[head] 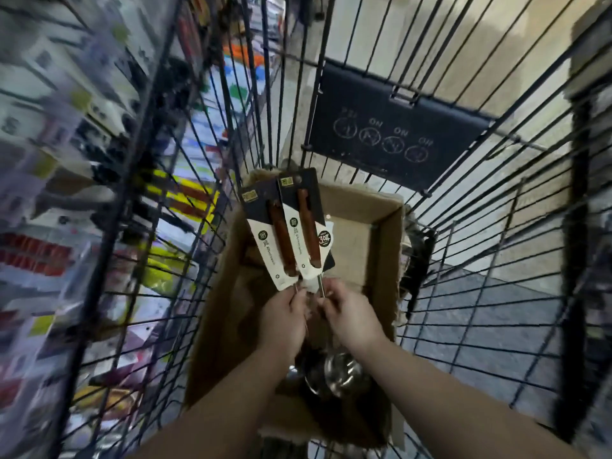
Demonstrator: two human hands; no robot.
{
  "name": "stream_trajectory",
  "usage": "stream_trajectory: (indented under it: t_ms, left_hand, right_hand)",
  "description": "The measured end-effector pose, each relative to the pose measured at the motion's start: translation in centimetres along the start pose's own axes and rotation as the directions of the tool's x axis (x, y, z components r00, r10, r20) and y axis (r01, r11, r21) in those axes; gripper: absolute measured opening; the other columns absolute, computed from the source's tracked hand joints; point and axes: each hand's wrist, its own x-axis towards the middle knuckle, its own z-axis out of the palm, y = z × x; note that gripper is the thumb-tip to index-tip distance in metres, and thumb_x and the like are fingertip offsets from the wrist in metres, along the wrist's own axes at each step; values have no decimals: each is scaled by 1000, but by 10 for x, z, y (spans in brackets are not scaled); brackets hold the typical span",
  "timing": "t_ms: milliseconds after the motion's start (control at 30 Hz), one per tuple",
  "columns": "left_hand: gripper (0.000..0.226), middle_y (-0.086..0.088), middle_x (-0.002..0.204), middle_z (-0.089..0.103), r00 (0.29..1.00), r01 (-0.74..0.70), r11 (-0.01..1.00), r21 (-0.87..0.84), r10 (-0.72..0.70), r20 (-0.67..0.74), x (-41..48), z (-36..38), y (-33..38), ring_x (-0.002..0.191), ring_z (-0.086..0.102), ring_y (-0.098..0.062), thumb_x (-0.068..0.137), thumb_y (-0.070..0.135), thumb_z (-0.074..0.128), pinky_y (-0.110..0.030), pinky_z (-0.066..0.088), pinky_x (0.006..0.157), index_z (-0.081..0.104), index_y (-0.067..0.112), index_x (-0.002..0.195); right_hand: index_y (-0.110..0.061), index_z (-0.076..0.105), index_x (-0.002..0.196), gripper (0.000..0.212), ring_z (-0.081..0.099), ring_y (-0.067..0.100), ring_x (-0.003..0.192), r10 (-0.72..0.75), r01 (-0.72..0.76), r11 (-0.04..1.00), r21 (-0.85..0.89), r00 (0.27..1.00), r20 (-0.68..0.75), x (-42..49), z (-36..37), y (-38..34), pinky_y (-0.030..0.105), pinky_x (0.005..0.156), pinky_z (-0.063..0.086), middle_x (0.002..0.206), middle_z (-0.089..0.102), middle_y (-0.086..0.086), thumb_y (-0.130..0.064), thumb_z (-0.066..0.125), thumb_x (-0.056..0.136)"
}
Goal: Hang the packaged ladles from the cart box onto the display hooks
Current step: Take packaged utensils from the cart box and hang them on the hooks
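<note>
Two packaged ladles are raised above an open cardboard box (pixel 384 233) inside a black wire cart. Each has a brown wooden handle on a black-and-white card. My left hand (pixel 284 321) grips the metal shaft of the left ladle (pixel 270 233). My right hand (pixel 347 314) grips the shaft of the right ladle (pixel 306 226). The cards overlap slightly and point away from me. Shiny steel ladle bowls (pixel 344 372) show below my wrists, in the near end of the box. The far half of the box looks bare.
The cart's wire walls (pixel 480 260) rise on all sides, with a black plastic flap (pixel 390 134) on the far wall. Blurred shelves of hanging packaged goods (pixel 66 160) run along the left. Pale floor lies beyond the cart on the right.
</note>
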Motion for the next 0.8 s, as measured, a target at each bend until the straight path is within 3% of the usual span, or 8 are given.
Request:
stream_trajectory:
  t_ms: [67,167,267,333,467,567,633,800]
  left_hand:
    - [28,11,67,61,999,-35,999,-23,35,-16,-12,-13,13,65,56,-4,93,20,48,-8,38,51,58,26,68]
    - [21,2,70,61,993,-96,995,31,98,-63,-32,-33,31,67,55,-17,93,19,48,-13,34,53,60,15,77]
    - [23,-21,81,68,986,-145,989,-13,143,-91,-55,-49,47,79,63,-37,94,19,47,-34,52,72,61,4,83]
    - [23,-27,85,67,977,-174,985,-16,170,-132,-75,-58,57,82,63,-41,94,19,47,-44,52,75,60,2,84]
    - [26,-9,66,63,950,-180,983,-35,164,-265,-120,-73,76,73,63,-33,94,19,47,-38,50,70,53,16,69]
    - [26,-28,79,64,914,-197,977,-84,152,-376,-163,-84,87,77,63,-40,94,17,46,-46,52,73,55,3,74]
    - [32,-27,79,65,873,-190,980,-59,141,-467,-197,-94,87,74,61,-35,94,21,46,-40,48,68,50,9,65]
    - [38,-6,56,50,736,-181,977,-115,56,-675,-291,-120,67,64,50,-27,95,18,46,-33,30,58,41,16,57]
  right_hand:
    - [-20,57,112,19,63,19,89,-20,20,1000,-16,999,-25,-12,-14,-13,21,74,43,102,70,6,-21,50,94]
    - [-20,58,113,21,65,18,90,-59,58,998,-21,997,-43,-34,-35,-37,25,80,48,102,71,5,-24,51,93]
    - [-20,58,110,18,65,18,88,-139,139,990,3,989,-59,-59,-54,-59,31,83,52,101,71,3,-23,52,93]
    - [-18,58,108,16,65,17,85,-198,199,980,5,978,-59,-77,-66,-72,30,81,52,98,70,4,-21,52,94]
    - [-13,56,103,13,65,21,82,-316,315,948,-43,949,-16,-113,-87,-96,37,79,55,92,69,7,-21,52,93]
    - [-14,56,108,16,59,13,76,-431,431,900,-72,902,12,-147,-98,-111,16,65,48,89,64,-3,-19,53,93]
    - [-17,56,109,17,56,9,75,-502,504,858,-98,863,47,-173,-101,-122,16,61,41,91,64,-4,-19,53,93]
    - [-11,58,120,31,62,18,104,-656,684,724,-82,721,224,-241,-85,-151,22,86,43,113,67,3,-20,57,90]
